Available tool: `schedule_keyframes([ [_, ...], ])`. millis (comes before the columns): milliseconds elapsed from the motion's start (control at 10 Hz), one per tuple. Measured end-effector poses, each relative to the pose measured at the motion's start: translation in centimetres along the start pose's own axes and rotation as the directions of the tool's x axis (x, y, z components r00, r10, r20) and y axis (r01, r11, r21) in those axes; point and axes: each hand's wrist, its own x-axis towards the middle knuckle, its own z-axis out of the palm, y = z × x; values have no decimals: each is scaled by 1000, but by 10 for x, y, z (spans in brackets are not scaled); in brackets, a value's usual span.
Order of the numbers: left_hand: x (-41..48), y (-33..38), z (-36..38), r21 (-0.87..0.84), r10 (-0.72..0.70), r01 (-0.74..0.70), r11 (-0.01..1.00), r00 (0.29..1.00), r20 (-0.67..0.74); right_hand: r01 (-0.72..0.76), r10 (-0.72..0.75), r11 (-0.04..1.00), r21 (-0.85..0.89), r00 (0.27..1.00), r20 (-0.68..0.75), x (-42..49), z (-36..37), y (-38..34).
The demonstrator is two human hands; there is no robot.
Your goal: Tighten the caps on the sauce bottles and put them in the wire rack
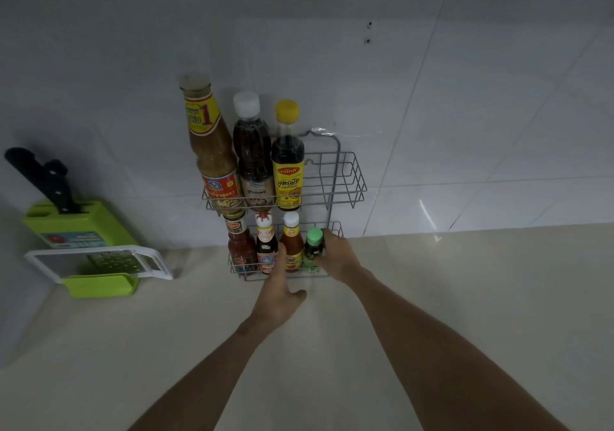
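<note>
A grey two-tier wire rack hangs on the tiled wall. Its upper tier holds three tall bottles: a tan sauce bottle, a dark bottle with a white cap and a yellow-capped bottle. The lower tier holds a red sauce bottle, a dark bottle with a red-and-white cap, an orange sauce bottle and a small green-capped bottle. My right hand grips the green-capped bottle at the lower tier's right end. Fingers straight, my left hand touches the front of the lower tier.
A green knife block with black-handled knives stands at the left against the wall. In front of it lies a white-framed grater on a green tray. The beige countertop stretches right and toward me.
</note>
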Motion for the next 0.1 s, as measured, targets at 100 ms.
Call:
schedule_keyframes([
  [100, 0, 5, -4, -2, 16, -16, 1000, 1000, 4, 11, -11, 1000, -18, 1000, -20, -13, -2, -1],
])
